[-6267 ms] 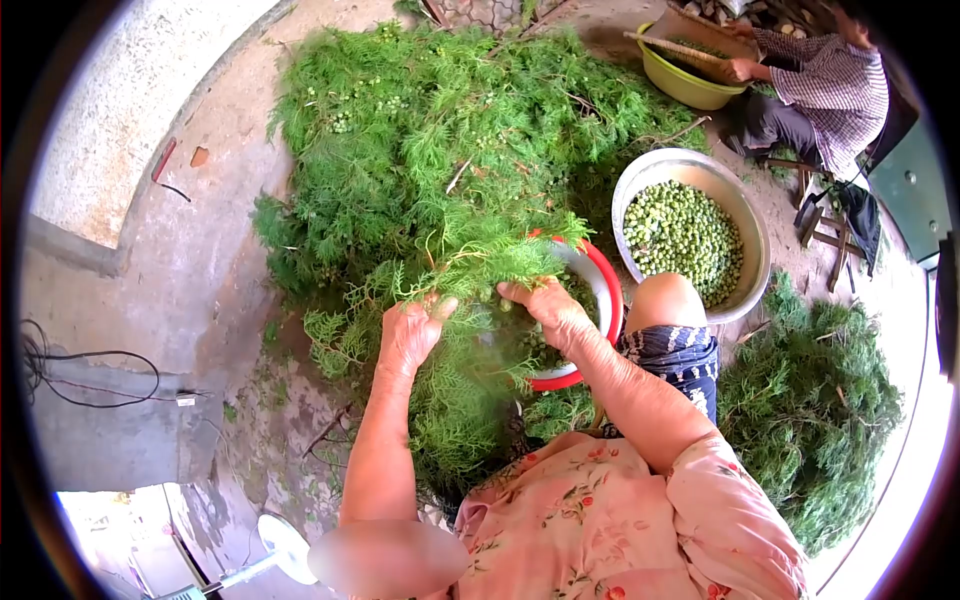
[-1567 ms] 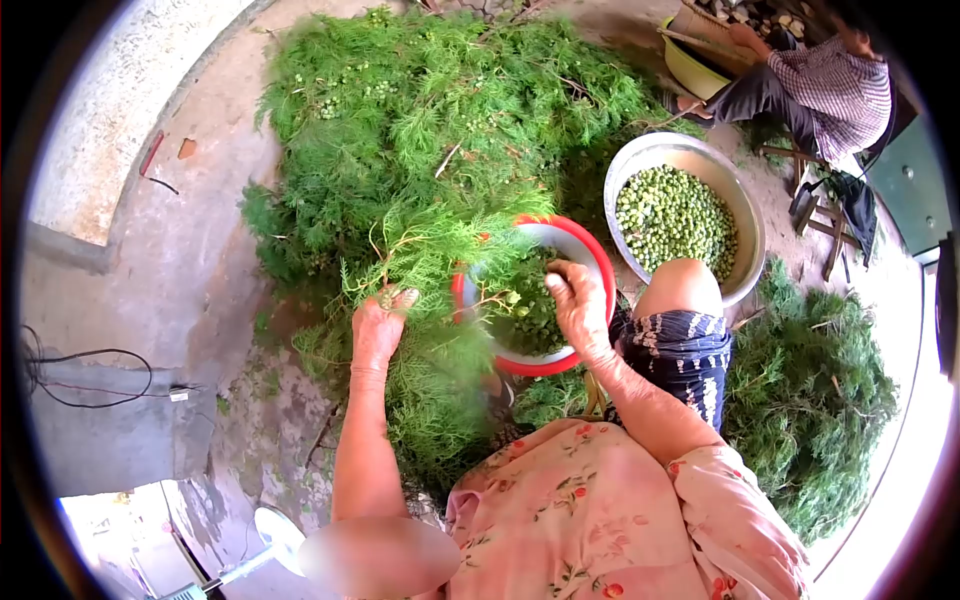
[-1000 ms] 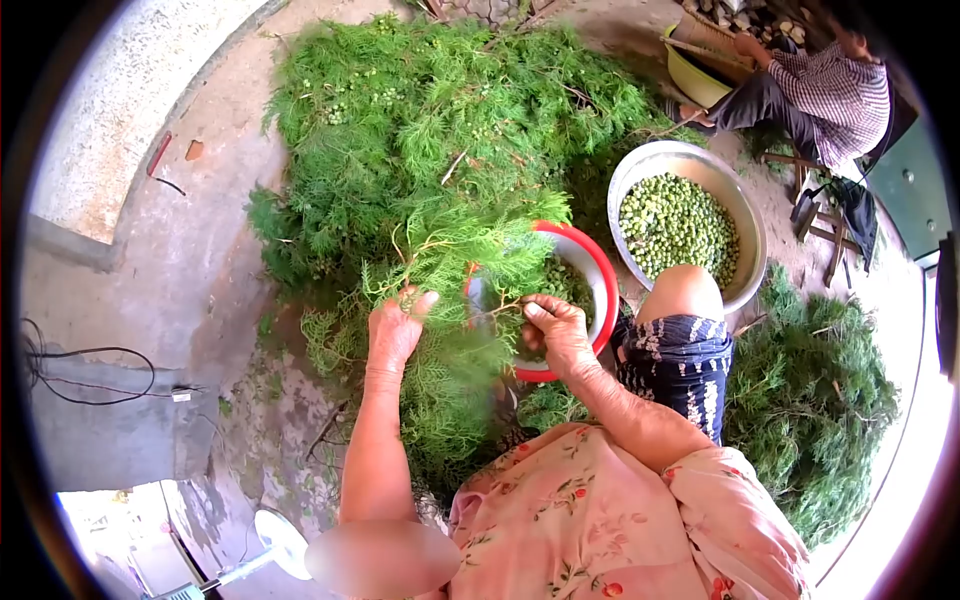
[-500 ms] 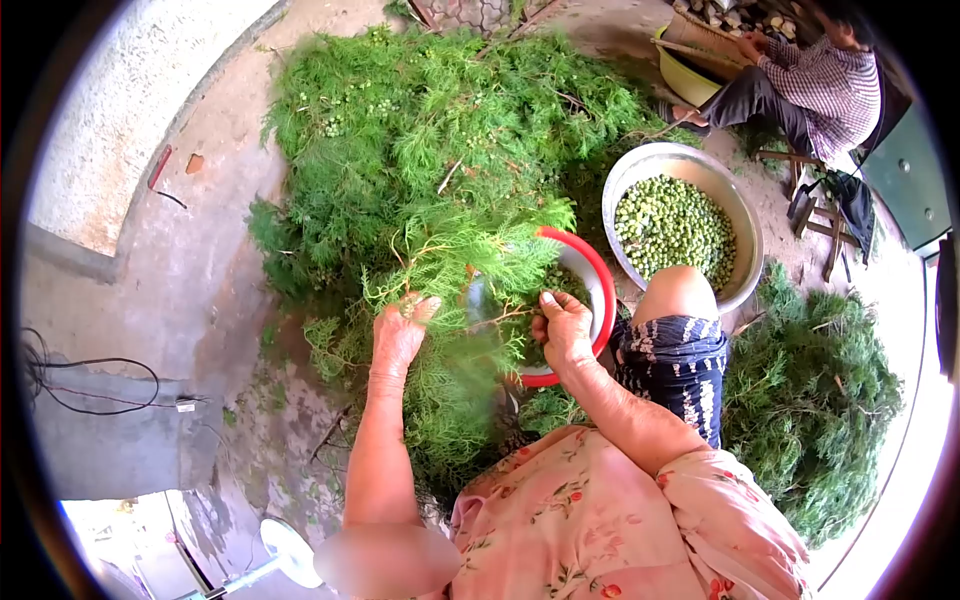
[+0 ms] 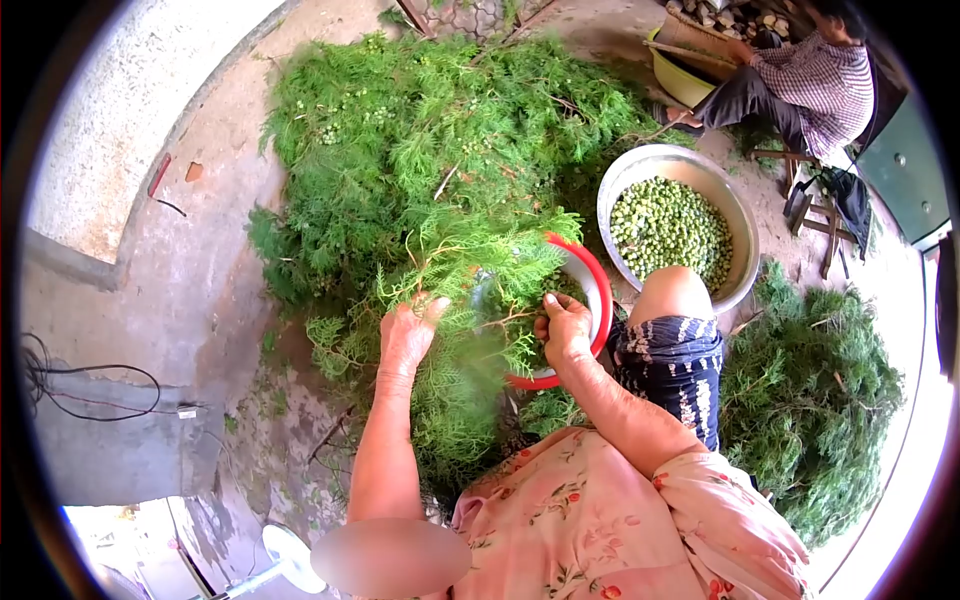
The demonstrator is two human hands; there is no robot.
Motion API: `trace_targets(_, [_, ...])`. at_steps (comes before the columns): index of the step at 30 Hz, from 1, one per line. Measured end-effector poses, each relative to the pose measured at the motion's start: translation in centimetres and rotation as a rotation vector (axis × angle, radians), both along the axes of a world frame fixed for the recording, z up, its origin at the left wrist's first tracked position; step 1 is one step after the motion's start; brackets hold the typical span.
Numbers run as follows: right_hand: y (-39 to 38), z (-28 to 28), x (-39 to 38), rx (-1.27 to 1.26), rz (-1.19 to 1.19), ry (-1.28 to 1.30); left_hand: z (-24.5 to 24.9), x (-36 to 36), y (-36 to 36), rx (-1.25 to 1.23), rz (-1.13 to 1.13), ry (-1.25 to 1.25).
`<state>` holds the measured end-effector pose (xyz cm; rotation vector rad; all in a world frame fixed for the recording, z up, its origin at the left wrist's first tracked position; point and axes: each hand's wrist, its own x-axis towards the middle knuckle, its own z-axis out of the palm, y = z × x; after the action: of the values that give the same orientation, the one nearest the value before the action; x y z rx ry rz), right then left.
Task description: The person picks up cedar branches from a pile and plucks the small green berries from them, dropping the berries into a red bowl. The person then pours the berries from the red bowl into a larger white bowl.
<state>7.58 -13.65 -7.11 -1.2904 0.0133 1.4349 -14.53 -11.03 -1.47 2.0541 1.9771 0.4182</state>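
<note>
My left hand (image 5: 407, 332) is closed on a leafy evergreen branch (image 5: 478, 268), its thumb raised along the foliage. The spray fans out between my two hands and partly covers a red-rimmed basin (image 5: 600, 285). At the basin's near right side, my right hand (image 5: 567, 328) pinches a thin stem of the branch between thumb and fingers. What lies inside the red-rimmed basin is mostly hidden by foliage and my right hand. A large metal basin (image 5: 745, 215) holding many small green cones (image 5: 672, 225) stands just beyond my knee.
A big heap of cut evergreen branches (image 5: 400, 150) spreads ahead of me. Another branch pile (image 5: 810, 400) lies to the right. A person (image 5: 825, 90) sits at the upper right beside a yellow-green tub (image 5: 680, 80). Black cable (image 5: 100, 370) lies at left.
The whole view has shifted slightly. My left hand and the branch have moved a little toward the right hand; both hands keep their holds.
</note>
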Motion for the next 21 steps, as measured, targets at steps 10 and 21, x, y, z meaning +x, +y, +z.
trace_targets(10, [1.6, -6.7, 2.9, -0.091, -0.176, 0.081, -0.1, -0.4, 0.1, -0.030, 0.053, -0.150])
trace_targets(21, [0.6, -5.7, 3.5, 0.128, 0.431, -0.503, -3.6, -5.8, 0.6, 0.162, -0.275, 0.059])
